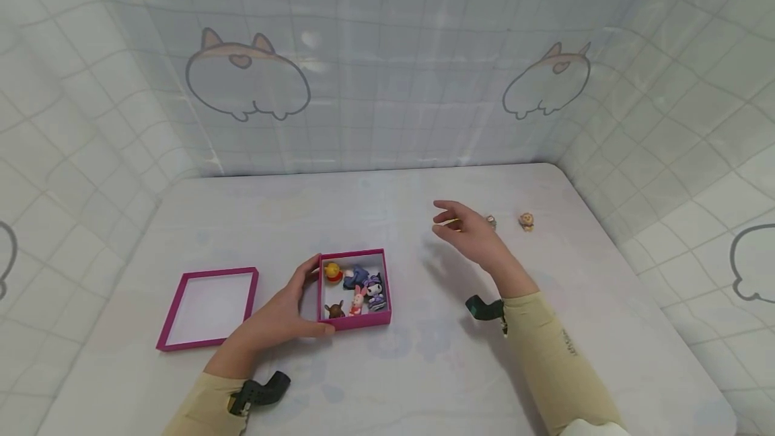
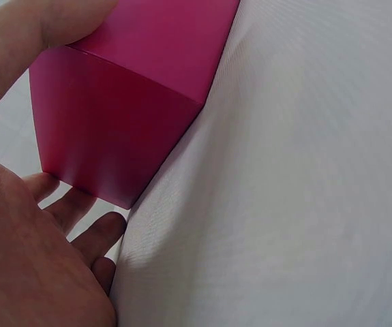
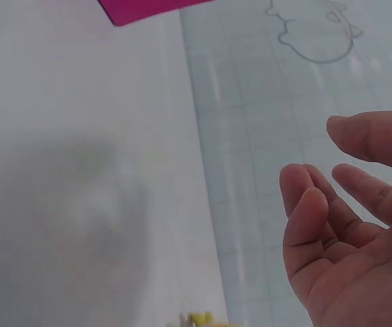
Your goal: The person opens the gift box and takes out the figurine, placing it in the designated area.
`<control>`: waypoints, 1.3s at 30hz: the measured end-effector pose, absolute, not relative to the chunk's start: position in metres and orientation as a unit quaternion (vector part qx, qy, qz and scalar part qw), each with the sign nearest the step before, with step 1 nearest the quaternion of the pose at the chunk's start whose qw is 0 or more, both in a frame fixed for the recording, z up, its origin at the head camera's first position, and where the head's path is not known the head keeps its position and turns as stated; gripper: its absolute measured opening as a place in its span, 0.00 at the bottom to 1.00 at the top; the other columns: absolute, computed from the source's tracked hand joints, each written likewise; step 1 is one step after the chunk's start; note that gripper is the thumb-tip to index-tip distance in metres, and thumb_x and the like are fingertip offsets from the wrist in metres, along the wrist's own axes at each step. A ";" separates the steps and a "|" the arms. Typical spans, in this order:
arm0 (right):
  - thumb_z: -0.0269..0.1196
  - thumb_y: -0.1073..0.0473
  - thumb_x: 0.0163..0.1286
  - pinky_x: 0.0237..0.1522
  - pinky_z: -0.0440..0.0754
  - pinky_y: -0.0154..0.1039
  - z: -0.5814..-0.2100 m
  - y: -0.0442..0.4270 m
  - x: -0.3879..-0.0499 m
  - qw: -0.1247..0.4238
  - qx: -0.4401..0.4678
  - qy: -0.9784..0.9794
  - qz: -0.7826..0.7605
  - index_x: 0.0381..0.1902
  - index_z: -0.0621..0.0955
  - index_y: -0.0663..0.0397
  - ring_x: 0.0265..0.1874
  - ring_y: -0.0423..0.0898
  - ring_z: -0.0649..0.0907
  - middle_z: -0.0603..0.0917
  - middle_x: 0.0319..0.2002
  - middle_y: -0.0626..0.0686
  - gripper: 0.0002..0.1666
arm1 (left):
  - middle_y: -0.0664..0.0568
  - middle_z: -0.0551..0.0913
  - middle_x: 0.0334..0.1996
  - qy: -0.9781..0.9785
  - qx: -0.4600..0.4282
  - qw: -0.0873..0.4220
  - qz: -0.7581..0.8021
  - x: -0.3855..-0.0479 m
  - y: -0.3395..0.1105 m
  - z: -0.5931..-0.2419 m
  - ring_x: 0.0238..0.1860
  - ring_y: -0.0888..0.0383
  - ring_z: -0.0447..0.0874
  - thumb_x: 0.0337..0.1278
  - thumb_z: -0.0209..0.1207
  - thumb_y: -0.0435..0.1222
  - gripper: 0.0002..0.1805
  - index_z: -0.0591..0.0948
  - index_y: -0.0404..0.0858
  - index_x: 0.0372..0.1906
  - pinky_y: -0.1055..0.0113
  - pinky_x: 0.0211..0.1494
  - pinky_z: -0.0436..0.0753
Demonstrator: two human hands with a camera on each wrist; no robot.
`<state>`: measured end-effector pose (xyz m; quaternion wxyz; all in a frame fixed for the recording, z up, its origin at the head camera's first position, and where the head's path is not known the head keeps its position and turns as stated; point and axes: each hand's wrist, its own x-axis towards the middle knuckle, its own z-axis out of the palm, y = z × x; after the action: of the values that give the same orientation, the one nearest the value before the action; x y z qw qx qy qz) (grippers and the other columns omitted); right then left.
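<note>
My left hand [image 1: 281, 315] grips the left side of an open magenta box [image 1: 387, 288], thumb along the front and fingers at the back. In the left wrist view, the thumb lies over an edge of the box [image 2: 114, 129]. Inside the box are several small figurines, among them a yellow-and-red bear [image 1: 332, 272], a pink piglet [image 1: 358, 300] and a purple-and-white figure [image 1: 375, 291]. My right hand [image 1: 475, 237] hovers over the table to the right, fingers loosely bent and holding nothing. Something yellow, mostly hidden, shows between its fingers in the head view.
A magenta-rimmed lid [image 1: 254, 295] lies with its white inside up, left of the box. Beyond my right hand are a small greyish figurine [image 1: 491, 221], partly hidden, and an orange-brown figurine [image 1: 527, 222]. Tiled-pattern curtains [image 1: 399, 86] border the white table [image 1: 290, 207].
</note>
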<state>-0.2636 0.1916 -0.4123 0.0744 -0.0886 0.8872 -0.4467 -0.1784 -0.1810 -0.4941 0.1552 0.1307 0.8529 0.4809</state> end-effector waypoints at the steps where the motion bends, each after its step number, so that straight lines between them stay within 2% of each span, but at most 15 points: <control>1: 0.64 0.47 0.70 0.52 0.79 0.50 -0.413 0.190 -0.263 0.075 -0.090 0.887 -0.446 0.70 0.70 0.35 0.53 0.46 0.79 0.80 0.54 0.45 0.31 | 0.53 0.51 0.77 0.853 0.131 0.155 0.481 -0.179 -0.181 -0.494 0.76 0.46 0.47 0.29 0.78 0.57 0.71 0.43 0.59 0.78 0.35 0.67 0.61; 19: 0.65 0.50 0.70 0.46 0.83 0.42 -0.416 0.146 -0.257 0.098 -0.143 0.881 -0.440 0.66 0.74 0.36 0.48 0.42 0.81 0.81 0.49 0.42 0.28 | 0.53 0.51 0.77 0.852 0.126 0.158 0.483 -0.179 -0.181 -0.495 0.76 0.47 0.47 0.28 0.78 0.57 0.71 0.43 0.60 0.78 0.35 0.68 0.60; 27: 0.65 0.52 0.70 0.45 0.83 0.41 -0.417 0.128 -0.256 0.108 -0.181 0.870 -0.446 0.66 0.75 0.40 0.47 0.43 0.81 0.82 0.51 0.51 0.27 | 0.53 0.51 0.77 0.853 0.125 0.158 0.482 -0.180 -0.180 -0.495 0.76 0.47 0.47 0.28 0.78 0.58 0.71 0.42 0.61 0.77 0.35 0.68 0.60; 32: 0.65 0.53 0.70 0.45 0.83 0.39 -0.415 0.119 -0.254 0.118 -0.194 0.867 -0.443 0.66 0.75 0.40 0.47 0.43 0.81 0.82 0.51 0.50 0.27 | 0.54 0.50 0.77 0.850 0.126 0.159 0.487 -0.180 -0.179 -0.495 0.76 0.47 0.47 0.28 0.78 0.58 0.71 0.43 0.61 0.78 0.35 0.68 0.59; 39: 0.64 0.53 0.71 0.46 0.83 0.39 -0.412 0.106 -0.249 0.136 -0.215 0.857 -0.447 0.66 0.74 0.43 0.48 0.44 0.81 0.81 0.54 0.55 0.27 | 0.53 0.51 0.77 0.846 0.133 0.156 0.492 -0.180 -0.179 -0.495 0.76 0.48 0.47 0.28 0.79 0.57 0.71 0.43 0.60 0.78 0.35 0.68 0.59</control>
<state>-0.2492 0.1063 -0.4119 0.1364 -0.2150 0.8574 -0.4473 -0.1798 -0.1793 -0.4953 0.1558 0.1326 0.8460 0.4923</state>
